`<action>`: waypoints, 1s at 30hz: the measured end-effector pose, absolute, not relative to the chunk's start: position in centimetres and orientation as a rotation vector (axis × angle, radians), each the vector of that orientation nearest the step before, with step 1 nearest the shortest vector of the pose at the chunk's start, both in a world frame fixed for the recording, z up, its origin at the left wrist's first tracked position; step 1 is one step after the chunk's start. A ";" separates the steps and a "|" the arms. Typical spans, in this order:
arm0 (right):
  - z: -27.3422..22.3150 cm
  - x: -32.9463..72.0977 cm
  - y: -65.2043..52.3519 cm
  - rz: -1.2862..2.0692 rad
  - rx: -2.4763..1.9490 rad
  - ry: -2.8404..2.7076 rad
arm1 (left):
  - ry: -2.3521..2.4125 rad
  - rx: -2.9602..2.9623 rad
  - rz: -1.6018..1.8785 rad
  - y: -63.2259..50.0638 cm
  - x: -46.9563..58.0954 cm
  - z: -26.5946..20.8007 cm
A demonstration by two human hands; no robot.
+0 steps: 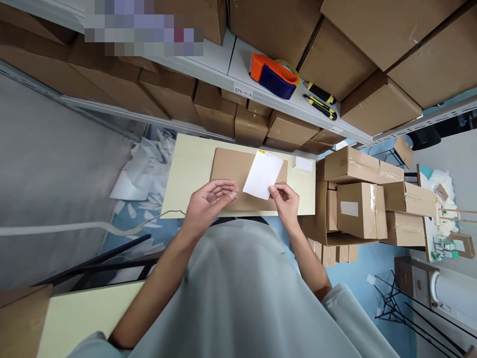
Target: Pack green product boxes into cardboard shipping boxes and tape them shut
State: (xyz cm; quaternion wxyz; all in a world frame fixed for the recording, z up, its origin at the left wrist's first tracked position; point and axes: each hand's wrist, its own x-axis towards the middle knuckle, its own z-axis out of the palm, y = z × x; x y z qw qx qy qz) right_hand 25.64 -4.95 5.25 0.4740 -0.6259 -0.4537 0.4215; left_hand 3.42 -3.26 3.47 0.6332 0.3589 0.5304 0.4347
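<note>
Stacked cardboard cartons fill the shelves behind your pale yellow table (186,169), where a flat cardboard box (227,171) lies. Over that box, your right hand (286,201) pinches the lower corner of a white label sheet (263,174); your left hand (208,201) hovers just beside it, fingers loosely curled, gripping nothing.

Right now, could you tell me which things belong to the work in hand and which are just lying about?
In hand: white label sheet pinched by right hand; left hand open beside it; flat cardboard box.
Lying about: tape dispenser, utility knives, paper scraps.
</note>
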 end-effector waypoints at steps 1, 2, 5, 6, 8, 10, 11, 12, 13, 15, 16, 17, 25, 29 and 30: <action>5.2 25.6 -5.0 1.031 -1.533 -1.113 | 1.211 0.826 0.995 -3.3 3.4 3.5; 5.2 25.6 -5.0 1.031 -1.533 -1.117 | 1.210 0.830 0.996 -3.3 3.4 3.5; 5.2 25.5 -5.1 1.022 -1.522 -1.121 | 1.210 0.833 0.999 -3.4 3.4 3.7; 5.2 25.5 -5.1 1.020 -1.519 -1.119 | 1.209 0.831 0.997 -3.4 3.4 3.8; 5.3 25.5 -5.2 1.023 -1.520 -1.114 | 1.200 0.828 0.992 -3.5 3.4 4.0; 5.3 25.6 -5.2 1.028 -1.520 -1.107 | 1.186 0.820 0.993 -3.6 3.4 4.2; 5.4 25.6 -5.2 1.029 -1.515 -1.100 | 1.179 0.814 0.995 -3.6 3.4 4.3; 5.4 25.6 -5.3 1.030 -1.509 -1.093 | 1.174 0.810 0.997 -3.7 3.4 4.4; 5.4 25.5 -5.3 1.032 -1.505 -1.088 | 1.168 0.808 0.998 -3.7 3.4 4.4; 5.4 25.6 -5.4 1.032 -1.504 -1.081 | 1.163 0.811 0.995 -3.7 3.5 4.4; 5.4 25.6 -5.5 1.032 -1.505 -1.081 | 1.164 0.816 0.995 -3.8 3.6 4.4; 5.4 25.6 -5.5 1.032 -1.504 -1.081 | 1.166 0.823 0.994 -3.8 3.6 4.3; 5.2 25.9 -6.0 1.019 -1.490 -1.070 | 1.142 0.865 0.994 -3.9 3.6 4.4; 5.0 26.0 -6.2 1.008 -1.493 -1.070 | 1.155 0.871 0.996 -3.9 3.8 4.7; 4.9 26.0 -6.2 1.005 -1.498 -1.073 | 1.160 0.875 0.996 -3.9 3.8 4.8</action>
